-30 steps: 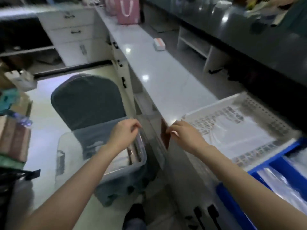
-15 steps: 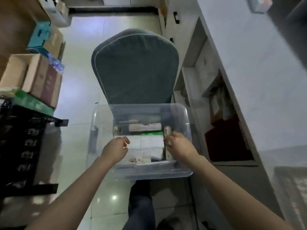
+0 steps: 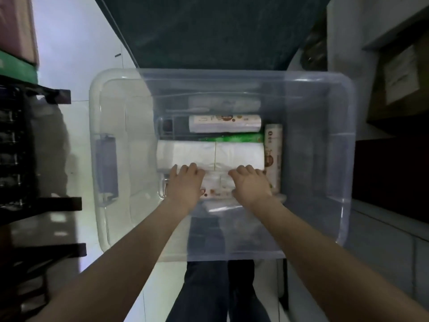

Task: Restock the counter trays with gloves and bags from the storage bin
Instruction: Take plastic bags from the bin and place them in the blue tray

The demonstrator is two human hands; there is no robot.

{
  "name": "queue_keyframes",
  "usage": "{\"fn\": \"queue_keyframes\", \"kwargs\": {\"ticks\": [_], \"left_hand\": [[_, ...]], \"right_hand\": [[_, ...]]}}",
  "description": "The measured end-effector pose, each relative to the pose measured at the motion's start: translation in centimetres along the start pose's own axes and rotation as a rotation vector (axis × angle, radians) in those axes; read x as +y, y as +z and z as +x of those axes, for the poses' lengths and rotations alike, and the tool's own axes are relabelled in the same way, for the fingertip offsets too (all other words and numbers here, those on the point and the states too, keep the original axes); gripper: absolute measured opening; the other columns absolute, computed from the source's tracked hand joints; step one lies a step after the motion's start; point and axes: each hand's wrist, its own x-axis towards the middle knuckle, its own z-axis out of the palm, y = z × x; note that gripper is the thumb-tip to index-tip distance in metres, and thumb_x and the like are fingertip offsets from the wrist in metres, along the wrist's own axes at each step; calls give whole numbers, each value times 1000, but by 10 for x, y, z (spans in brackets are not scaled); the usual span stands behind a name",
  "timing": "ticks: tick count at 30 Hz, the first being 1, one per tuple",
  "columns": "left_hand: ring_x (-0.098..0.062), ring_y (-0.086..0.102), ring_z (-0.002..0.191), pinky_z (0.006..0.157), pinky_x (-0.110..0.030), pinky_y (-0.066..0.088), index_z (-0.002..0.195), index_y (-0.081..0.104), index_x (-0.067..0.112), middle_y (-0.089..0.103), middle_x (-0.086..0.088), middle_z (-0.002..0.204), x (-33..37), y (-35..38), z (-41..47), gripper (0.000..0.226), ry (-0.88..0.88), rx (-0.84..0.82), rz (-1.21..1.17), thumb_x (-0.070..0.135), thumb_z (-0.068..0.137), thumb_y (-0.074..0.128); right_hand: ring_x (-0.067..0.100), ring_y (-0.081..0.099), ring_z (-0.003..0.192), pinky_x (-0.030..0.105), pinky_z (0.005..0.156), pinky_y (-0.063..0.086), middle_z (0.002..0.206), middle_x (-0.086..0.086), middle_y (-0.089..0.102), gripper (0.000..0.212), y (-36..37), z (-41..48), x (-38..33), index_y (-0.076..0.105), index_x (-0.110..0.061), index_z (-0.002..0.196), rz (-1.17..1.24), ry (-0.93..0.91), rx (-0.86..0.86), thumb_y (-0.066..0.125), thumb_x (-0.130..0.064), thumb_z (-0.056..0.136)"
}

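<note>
Head view, white bag bundle point(image 3: 210, 154) lying crosswise in storage bin point(image 3: 343, 140)

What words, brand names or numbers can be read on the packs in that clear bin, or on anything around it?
None can be read with certainty.
Roll at the back of the storage bin, a printed roll: pictures and print, too blurred.
Upright roll at the right: large letters at its top, not legible.
Printed pack between the left hand and right hand: blurred.
Cardboard box label, far right: too faint.
</note>
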Motion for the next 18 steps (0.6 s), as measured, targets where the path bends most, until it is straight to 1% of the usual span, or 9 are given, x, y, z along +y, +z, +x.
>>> {"fn": "queue_keyframes", "kwargs": {"ticks": [2,5,7,9,11,13,14,16,18], "left_hand": [[-27,44,118,106,-41,26,128,47,17,46,-7,128,-1,6,6,46,4,10,45,35,87,59],[-25,48,111,93,-36,33,117,53,16,50,-6,120,-2,5,13,32,41,18,92,23,87,58],[-24,48,109,91,-34,34,114,57,15,51,-5,117,-3,1,14,26,76,42,85,18,88,54],[-24,47,107,90,-33,35,113,60,15,51,-5,115,-7,-3,13,27,130,91,50,17,87,52],[-24,50,104,88,-33,36,112,61,15,55,-5,112,-13,-12,11,26,165,138,-9,19,88,51],[-25,57,95,84,-34,39,110,62,16,63,-4,104,-22,-23,10,24,180,171,-70,21,90,50],[-26,59,90,81,-35,41,109,62,16,66,-5,100,-26,-30,11,23,177,181,-114,21,90,50],[-28,61,84,73,-35,43,105,64,15,69,-7,96,-37,-45,14,19,156,201,-280,21,90,53],[-25,60,82,68,-33,43,99,63,16,68,-5,94,-48,-58,20,13,126,176,-439,23,92,54]], "right_hand": [[30,44,120,41,99,35,132,10,49,46,9,7,-1,43,-14,132,-32,23,11,50,-11,87],[31,46,120,43,99,36,132,12,50,45,17,10,-3,44,-12,132,-64,41,14,50,-11,88],[31,47,118,42,98,37,128,13,52,39,18,9,-4,51,-9,126,-77,35,22,49,-8,87],[31,49,113,41,95,38,120,13,54,34,17,5,-4,58,-8,117,-42,37,73,49,-5,84],[31,50,105,40,88,39,113,13,55,30,14,2,-3,62,-7,108,-4,48,153,51,-2,80],[31,51,100,38,82,39,109,12,55,27,8,0,-1,63,-7,104,32,47,231,53,-1,79],[31,52,98,37,81,40,110,11,56,26,3,0,0,64,-7,104,62,47,268,54,-1,80],[31,56,95,38,82,41,107,10,62,25,-7,5,1,62,-9,107,132,35,339,52,-3,85],[32,59,90,37,79,41,101,9,66,21,-19,11,2,58,-12,109,228,21,381,50,-12,91]]}}
